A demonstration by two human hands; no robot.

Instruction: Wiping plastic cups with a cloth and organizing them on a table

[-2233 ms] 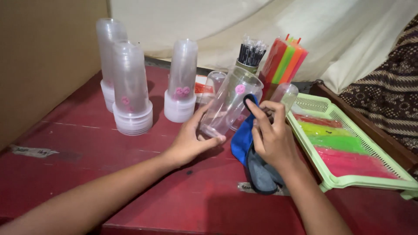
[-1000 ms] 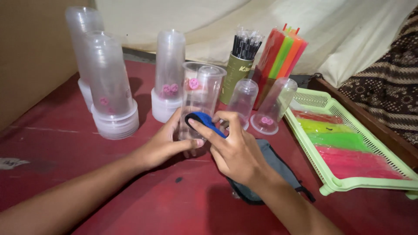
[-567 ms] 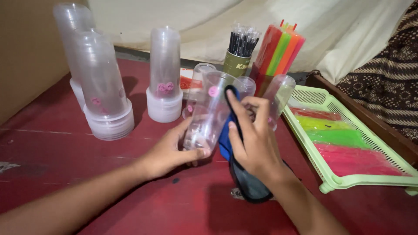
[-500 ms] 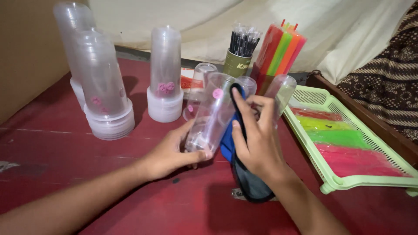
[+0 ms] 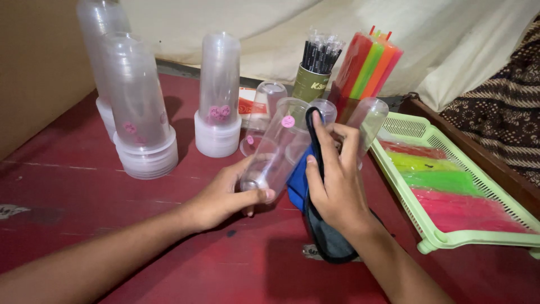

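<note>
Little has changed: left hand [image 5: 225, 194] fingers stay clamped on the tilted clear plastic cup [image 5: 275, 149]; beside it, right hand [image 5: 334, 180] fingers grip the blue cloth [image 5: 298, 180].

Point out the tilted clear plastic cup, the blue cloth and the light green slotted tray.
Tilted clear plastic cup [image 5: 279, 147], head view, its side wall.
Blue cloth [image 5: 298, 181], head view, its exposed fold.
Light green slotted tray [image 5: 478, 237], head view, its near rim.

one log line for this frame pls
left hand: holds tilted clear cup | right hand: holds blue cloth at cup rim | surface: red table
</note>
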